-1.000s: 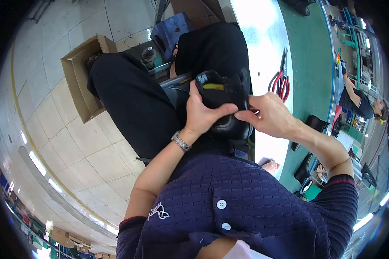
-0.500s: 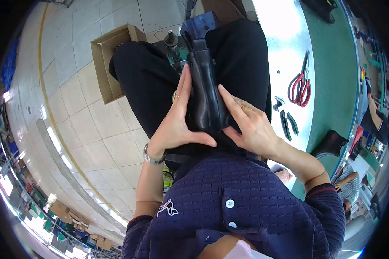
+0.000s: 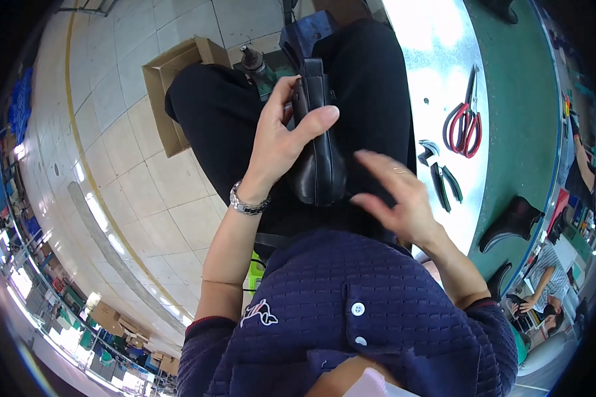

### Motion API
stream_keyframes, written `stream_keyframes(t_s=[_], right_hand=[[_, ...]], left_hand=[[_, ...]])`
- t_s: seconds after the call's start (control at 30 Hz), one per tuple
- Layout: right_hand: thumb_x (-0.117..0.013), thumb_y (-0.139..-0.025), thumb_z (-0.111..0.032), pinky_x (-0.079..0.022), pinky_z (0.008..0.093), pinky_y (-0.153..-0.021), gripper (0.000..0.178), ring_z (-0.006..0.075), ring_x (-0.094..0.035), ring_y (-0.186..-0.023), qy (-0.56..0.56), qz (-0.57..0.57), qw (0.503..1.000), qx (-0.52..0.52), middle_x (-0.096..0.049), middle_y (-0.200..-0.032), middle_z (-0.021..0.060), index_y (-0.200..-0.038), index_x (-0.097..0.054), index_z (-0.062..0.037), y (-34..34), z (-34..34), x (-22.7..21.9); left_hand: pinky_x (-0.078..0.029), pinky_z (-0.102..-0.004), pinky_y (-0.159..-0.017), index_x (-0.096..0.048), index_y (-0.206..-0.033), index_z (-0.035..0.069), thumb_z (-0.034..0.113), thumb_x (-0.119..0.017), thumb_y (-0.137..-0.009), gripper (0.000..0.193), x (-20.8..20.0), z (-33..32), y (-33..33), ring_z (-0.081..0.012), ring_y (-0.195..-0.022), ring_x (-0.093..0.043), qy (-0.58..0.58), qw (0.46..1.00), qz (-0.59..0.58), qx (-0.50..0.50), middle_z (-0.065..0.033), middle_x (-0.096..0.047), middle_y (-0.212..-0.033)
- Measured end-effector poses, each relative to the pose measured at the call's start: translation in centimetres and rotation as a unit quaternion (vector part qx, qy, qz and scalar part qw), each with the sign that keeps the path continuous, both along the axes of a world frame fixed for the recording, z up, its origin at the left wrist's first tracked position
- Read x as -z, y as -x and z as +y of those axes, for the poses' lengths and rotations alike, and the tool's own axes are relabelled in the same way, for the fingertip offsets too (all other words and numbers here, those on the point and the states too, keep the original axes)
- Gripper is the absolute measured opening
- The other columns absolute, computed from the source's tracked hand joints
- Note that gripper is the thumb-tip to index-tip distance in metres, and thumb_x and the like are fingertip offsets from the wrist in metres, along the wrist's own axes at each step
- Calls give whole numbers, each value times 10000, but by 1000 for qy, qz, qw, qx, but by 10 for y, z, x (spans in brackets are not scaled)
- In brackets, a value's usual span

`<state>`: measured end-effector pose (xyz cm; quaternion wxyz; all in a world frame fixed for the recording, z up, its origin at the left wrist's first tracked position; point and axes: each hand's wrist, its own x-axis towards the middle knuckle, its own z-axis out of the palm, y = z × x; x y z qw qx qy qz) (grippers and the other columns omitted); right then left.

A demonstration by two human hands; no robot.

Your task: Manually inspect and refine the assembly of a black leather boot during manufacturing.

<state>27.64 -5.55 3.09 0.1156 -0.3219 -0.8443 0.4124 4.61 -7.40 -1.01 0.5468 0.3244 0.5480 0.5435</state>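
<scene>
A black leather boot (image 3: 321,175) stands between my thighs, its rounded, seamed end toward me and its narrower end pointing away. My left hand (image 3: 278,142) grips its upper part, with the fingers along the left side and the thumb lying across the top. Part of the boot is hidden under that hand. My right hand (image 3: 404,202) is off the boot, a little to its right. Its fingers and thumb are apart, slightly blurred, with nothing between them.
On the metal bench (image 3: 434,46) at right lie red-handled scissors (image 3: 469,129) and dark-handled pliers (image 3: 446,185). A dark boot (image 3: 511,223) rests on the green surface (image 3: 510,126) beyond. A cardboard box (image 3: 153,99) stands by my left knee. Another person (image 3: 543,281) sits at far right.
My right hand has let go of the boot and moved right. My left hand has shifted farther up the boot, its thumb now across the top.
</scene>
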Motion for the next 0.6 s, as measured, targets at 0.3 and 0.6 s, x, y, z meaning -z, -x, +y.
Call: stream_keyframes(t_s=[0.3, 0.6], right_hand=[[-681, -870, -213, -430, 420, -903, 463, 328, -527, -1046, -159, -279, 920, 225, -540, -1120, 171, -1266, -509, -47, -141, -8, 53], [-492, -980, -211, -493, 322, -780, 340, 155, -607, -798, 476, 84, 867, 122, -600, -880, 74, -1251, -473, -6, -67, 9, -6]], left_hand=[[-454, -192, -684, -552, -1095, 27, 324, -774, -811, 467, -1, 12, 1, -42, -748, -542, 43, 994, -90, -54, 2, -592, -894], [-450, -189, -750, -541, -1217, -3, 366, -741, -847, 560, -1, -4, -5, -30, -808, -534, 24, 995, -79, -61, 3, -596, -960]])
